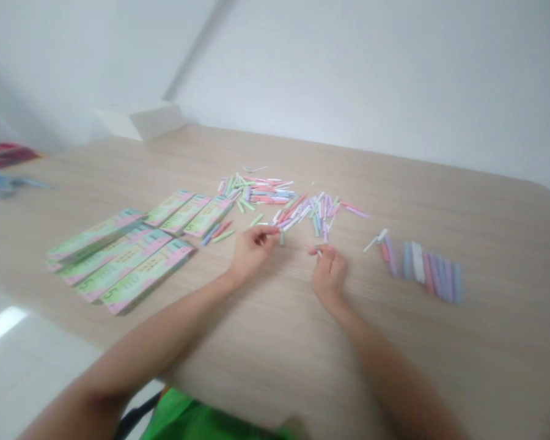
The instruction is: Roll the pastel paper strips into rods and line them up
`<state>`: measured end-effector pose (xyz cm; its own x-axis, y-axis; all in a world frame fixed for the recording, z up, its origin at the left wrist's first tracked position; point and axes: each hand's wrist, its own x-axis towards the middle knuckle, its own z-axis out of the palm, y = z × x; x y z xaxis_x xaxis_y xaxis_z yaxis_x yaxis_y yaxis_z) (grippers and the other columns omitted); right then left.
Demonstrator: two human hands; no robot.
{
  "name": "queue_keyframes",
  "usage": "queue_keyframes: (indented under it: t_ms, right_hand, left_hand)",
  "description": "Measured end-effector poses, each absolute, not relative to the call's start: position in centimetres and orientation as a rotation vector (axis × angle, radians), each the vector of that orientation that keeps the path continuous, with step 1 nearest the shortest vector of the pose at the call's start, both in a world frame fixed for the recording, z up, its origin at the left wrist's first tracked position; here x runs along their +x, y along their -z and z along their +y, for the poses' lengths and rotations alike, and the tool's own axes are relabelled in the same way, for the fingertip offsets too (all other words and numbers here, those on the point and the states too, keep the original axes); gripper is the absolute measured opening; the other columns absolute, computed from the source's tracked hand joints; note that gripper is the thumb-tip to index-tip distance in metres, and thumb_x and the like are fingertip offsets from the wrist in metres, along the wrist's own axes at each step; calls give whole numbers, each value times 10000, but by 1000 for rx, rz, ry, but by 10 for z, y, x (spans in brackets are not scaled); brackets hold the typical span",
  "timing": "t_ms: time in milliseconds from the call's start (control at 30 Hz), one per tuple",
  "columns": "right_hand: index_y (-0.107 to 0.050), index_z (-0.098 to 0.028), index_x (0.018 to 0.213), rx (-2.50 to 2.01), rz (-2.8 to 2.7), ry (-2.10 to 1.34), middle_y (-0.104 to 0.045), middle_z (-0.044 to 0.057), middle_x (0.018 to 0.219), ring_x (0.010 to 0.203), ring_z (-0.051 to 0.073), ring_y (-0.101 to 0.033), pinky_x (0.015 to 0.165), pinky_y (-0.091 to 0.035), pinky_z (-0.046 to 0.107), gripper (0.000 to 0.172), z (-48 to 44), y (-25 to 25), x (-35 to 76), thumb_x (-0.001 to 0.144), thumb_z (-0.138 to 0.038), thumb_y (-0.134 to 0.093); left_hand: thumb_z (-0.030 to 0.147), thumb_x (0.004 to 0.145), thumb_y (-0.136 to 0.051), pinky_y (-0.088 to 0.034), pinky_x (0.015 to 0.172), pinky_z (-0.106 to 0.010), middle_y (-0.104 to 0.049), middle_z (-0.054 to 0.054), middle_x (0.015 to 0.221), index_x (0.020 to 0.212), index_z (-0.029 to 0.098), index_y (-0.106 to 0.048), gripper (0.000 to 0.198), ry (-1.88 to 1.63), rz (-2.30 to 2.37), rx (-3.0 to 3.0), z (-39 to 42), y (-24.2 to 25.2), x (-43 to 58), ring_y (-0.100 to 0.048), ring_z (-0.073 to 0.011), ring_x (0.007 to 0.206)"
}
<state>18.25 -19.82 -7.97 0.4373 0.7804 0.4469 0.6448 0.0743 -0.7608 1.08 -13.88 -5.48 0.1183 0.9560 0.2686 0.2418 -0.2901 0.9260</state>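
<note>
Green fabric (197,415) shows at the bottom edge, just below two bare forearms that reach out over a pale wood-grain table (481,342). The left hand (252,252) is closed to a pinch, though blur hides whether its fingertips (268,231) hold anything. The right hand (329,273) has its fingers curled shut, gripping a small pale chalk piece (319,252).

Just ahead of the hands lie loose pastel chalk sticks (302,212) in two overlapping heaps, too many to count. Three more sticks (217,233) lie apart, beside the boxes. To the left are seven flat green-and-pink chalk boxes (144,275), three in an upper row and four in a lower one.

To the right, about nine chalk sticks (431,275) stand in a side-by-side row, with two pale pieces (376,241) at its left end. Open tabletop stretches from that row to the right edge and between the hands and the near edge. The far edge meets a white wall (371,73). White floor tiles (9,330) show past the left edge, and blurred red and blue items (4,165) sit at the far left.
</note>
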Motion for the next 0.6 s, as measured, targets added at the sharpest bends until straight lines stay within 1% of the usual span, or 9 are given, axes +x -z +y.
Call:
queue_keyframes:
  t_ms: [67,133,233,300,367,433,500,600]
  right_hand:
    - [-690,-138,787,-1499,-1185,-289,-360,-34,444,444,126,-377,486,-274,253,547,-198,69,185,903,-366,-206]
    - [-655,-137,794,-1354,-1136,-458,-265,-65,445,413,110,-278,454,-225,245,451,-200,55,185,835,-342,-255]
    - [-561,-163,852,-1209,-1121,-627,-253,-86,465,408,96,-216,445,-195,236,314,-207,33,179,701,-295,-320]
    - [-452,-207,893,-1148,-1084,-650,-247,-102,475,406,93,-191,442,-175,228,291,-216,21,172,625,-255,-346]
    - [-341,-243,894,-1110,-1062,-626,-226,-114,485,403,94,-183,442,-158,221,309,-225,17,164,586,-223,-359]
    - [-288,-253,883,-1124,-1106,-563,-229,-111,502,409,99,-217,449,-171,220,311,-231,23,155,586,-209,-370]
    - [-287,-251,882,-1189,-1181,-474,-267,-98,526,433,108,-282,467,-216,228,302,-234,38,150,598,-208,-380]
    - [-329,-240,874,-1338,-1254,-319,-345,-74,563,475,120,-360,512,-285,248,259,-230,66,153,622,-217,-385]
  left_hand:
    - [388,790,-580,-458,682,-264,-706,-67,896,999,146,-696,340,-1196,1459,1863,-126,39,-11,-592,-151,701]
    - [364,803,-534,-471,745,-295,-706,-76,932,1036,140,-677,354,-1054,1706,1985,-116,31,-32,-622,-183,767]
    - [323,793,-510,-474,784,-349,-698,-113,981,1047,128,-659,353,-753,1933,2141,-113,38,-53,-640,-249,865]
    - [323,796,-499,-469,791,-379,-688,-145,996,985,121,-668,324,-567,1964,2272,-116,50,-60,-633,-290,913]
    - [342,816,-483,-453,816,-395,-673,-176,1011,912,112,-671,313,-456,1916,2403,-122,63,-62,-613,-309,963]
    - [367,836,-468,-422,867,-414,-652,-201,1028,901,95,-661,340,-427,1877,2507,-130,74,-61,-570,-323,1035]
    - [384,848,-458,-383,901,-447,-638,-212,1028,941,81,-643,367,-427,1878,2576,-136,81,-57,-524,-342,1080]
    - [396,862,-438,-332,902,-509,-631,-214,1007,979,77,-624,387,-427,1891,2602,-135,85,-50,-486,-371,1086]
